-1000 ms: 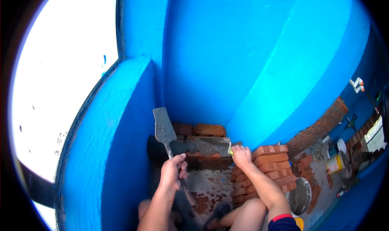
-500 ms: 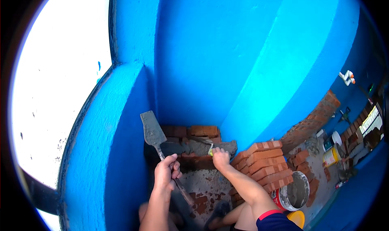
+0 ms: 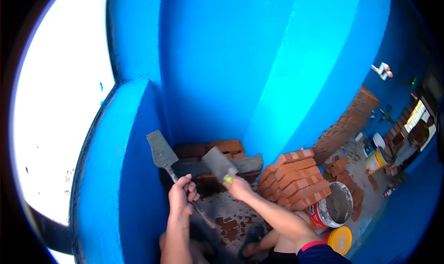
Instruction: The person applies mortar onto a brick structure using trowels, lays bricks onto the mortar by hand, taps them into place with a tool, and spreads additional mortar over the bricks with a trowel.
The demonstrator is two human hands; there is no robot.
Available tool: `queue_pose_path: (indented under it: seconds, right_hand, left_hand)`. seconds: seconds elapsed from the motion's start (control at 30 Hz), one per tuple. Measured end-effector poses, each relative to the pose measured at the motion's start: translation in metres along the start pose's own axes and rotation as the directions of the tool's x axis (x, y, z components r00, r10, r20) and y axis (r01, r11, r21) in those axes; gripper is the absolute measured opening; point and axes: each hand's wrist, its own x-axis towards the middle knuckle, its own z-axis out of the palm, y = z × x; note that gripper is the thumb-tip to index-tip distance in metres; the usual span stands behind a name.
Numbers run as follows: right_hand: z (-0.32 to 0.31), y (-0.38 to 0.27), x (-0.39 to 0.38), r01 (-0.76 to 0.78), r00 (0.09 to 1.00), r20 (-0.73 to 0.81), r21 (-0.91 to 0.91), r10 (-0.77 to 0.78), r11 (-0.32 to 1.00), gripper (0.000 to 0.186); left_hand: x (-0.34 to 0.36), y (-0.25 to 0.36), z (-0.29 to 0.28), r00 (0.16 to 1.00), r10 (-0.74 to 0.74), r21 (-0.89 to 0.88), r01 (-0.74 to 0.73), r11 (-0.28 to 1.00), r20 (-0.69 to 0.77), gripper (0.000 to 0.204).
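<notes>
My left hand point(image 3: 181, 194) is wrapped round the handle of a small, square-bladed shovel point(image 3: 162, 149); its blade points up and away and is coated with grey mortar. Closed on the yellow-green handle of a flat trowel point(image 3: 219, 163), my right hand point(image 3: 239, 187) holds the broad grey blade over the near edge of a low brick wall point(image 3: 230, 146). A band of wet mortar point(image 3: 249, 163) lies along the wall, partly hidden behind the trowel. The two tools are apart.
Stacked bricks point(image 3: 298, 178) stand right of my right forearm, beside a bucket of mortar point(image 3: 340, 207) and a yellow lid point(image 3: 341, 240). Blue walls point(image 3: 222, 69) enclose the corner. Brick fragments point(image 3: 229, 227) litter the floor near my feet. A yellow bucket point(image 3: 373, 163) stands farther right.
My right hand has drawn the trowel back toward me and left, off the mortar, turning its blade flat to view. The left hand still grips the shovel. The whole view has shifted a little.
</notes>
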Motion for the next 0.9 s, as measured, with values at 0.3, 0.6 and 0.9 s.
queue_pose_path:
  seconds: [0.3,0.6,0.9]
  right_hand:
    - [-0.05,0.065,0.01,-0.298,0.948,0.044,-0.223,0.315,0.928,0.044]
    - [-0.062,0.087,0.011,-0.473,0.881,0.236,0.477,0.411,0.741,0.031]
    - [-0.015,-0.007,-0.001,-0.454,0.874,0.467,0.686,0.134,0.569,0.029]
  left_hand:
    - [-0.008,-0.004,0.005,1.0,-0.008,-0.005,0.008,1.0,-0.006,0.035]
    - [-0.004,-0.007,0.009,0.998,-0.035,-0.022,0.036,0.999,0.049,0.032]
    - [-0.002,-0.008,0.001,0.999,-0.041,-0.019,0.041,0.999,-0.001,0.033]
